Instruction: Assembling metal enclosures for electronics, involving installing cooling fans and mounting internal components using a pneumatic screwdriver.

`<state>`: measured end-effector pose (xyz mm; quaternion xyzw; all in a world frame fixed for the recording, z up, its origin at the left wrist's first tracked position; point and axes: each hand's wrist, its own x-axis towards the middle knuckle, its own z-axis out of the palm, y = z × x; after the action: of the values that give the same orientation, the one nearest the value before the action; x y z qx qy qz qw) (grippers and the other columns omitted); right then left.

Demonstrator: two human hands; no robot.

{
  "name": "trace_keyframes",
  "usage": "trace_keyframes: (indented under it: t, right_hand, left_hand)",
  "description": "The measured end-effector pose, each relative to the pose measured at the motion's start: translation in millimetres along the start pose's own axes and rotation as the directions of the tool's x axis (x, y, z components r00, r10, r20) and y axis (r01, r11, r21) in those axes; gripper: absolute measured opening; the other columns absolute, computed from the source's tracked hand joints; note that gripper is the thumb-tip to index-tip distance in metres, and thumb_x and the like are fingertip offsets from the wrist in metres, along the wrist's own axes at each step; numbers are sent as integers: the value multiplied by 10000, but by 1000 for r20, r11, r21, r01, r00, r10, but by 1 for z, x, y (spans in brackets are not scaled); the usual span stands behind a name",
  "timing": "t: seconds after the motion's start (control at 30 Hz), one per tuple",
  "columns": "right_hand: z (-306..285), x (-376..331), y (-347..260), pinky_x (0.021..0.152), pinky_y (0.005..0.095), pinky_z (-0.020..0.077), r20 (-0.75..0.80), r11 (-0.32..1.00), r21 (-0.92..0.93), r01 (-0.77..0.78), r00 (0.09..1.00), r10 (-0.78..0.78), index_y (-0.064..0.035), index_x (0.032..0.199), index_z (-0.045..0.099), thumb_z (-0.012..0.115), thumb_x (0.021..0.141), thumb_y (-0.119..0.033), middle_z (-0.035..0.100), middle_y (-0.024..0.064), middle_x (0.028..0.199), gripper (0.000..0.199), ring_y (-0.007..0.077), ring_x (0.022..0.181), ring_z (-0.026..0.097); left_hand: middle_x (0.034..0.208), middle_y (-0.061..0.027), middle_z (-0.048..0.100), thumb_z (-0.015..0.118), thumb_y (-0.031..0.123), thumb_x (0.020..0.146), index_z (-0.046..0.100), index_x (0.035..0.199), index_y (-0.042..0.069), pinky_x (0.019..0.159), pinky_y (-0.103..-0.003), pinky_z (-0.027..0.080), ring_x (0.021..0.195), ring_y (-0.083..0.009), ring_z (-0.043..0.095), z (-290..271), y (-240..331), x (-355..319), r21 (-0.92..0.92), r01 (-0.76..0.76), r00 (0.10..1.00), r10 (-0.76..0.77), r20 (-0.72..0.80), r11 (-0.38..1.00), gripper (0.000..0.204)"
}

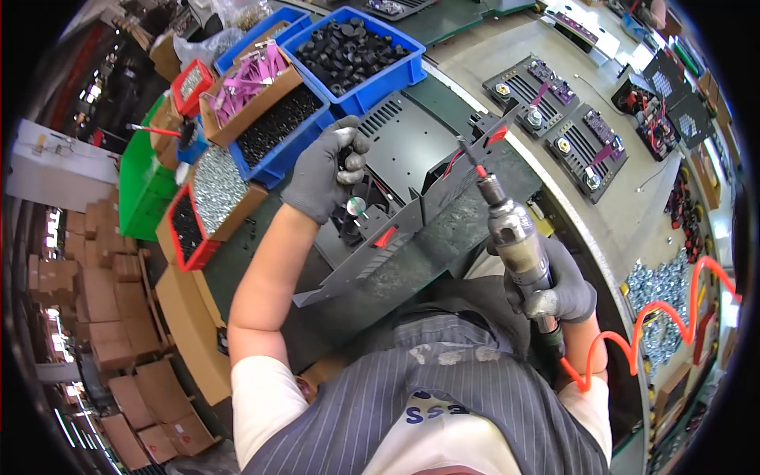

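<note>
My left hand (319, 176), in a grey glove, is raised over the left side of a black sheet-metal housing (416, 146). Its fingers are curled, with something small and dark partly hidden among them. Just below that hand a small black fan (355, 207) with a round white-and-green centre sits in the housing. My gloved right hand (564, 281) is wrapped around an air screwdriver (516, 241). The tool points up and away, its bit near the housing's right-hand corner beside a red switch (497, 135). Another red part (385, 237) shows on the near panel.
To the left stand a blue bin of black caps (416, 65), a blue bin of black screws (317, 120), a carton of purple ribbon cables (261, 70) and a carton of silver screws (218, 190). A conveyor (574, 214) carries circuit-board panels (590, 150). An orange coiled hose (657, 307) trails right.
</note>
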<state>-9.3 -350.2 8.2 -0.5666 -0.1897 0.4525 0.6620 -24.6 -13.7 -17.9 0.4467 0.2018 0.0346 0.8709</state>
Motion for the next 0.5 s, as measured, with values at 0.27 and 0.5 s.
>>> trace_keyframes:
  t: [0.27, 0.5]
  right_hand:
    - [19, 8, -8, 702, 237, 405, 100, 995, -65, 81, 992, -74, 8, 1167, 519, 815, 564, -287, 544, 6, 869, 733, 99, 773, 493]
    - [30, 10, -7, 677, 239, 405, 142, 995, -32, 94, 986, -89, -6, 1075, 542, 815, 588, -255, 531, -5, 837, 612, 90, 750, 487]
  left_hand:
    - [730, -42, 498, 404, 131, 911, 514, 1066, -28, 383, -159, 287, 532, -61, 401, 44, 31, -39, 154, -13, 922, -48, 384, 988, 249]
    - [664, -20, 505, 425, 130, 897, 530, 1049, -31, 375, -165, 284, 467, -46, 374, 54, 33, -56, 208, -51, 878, -55, 475, 977, 246]
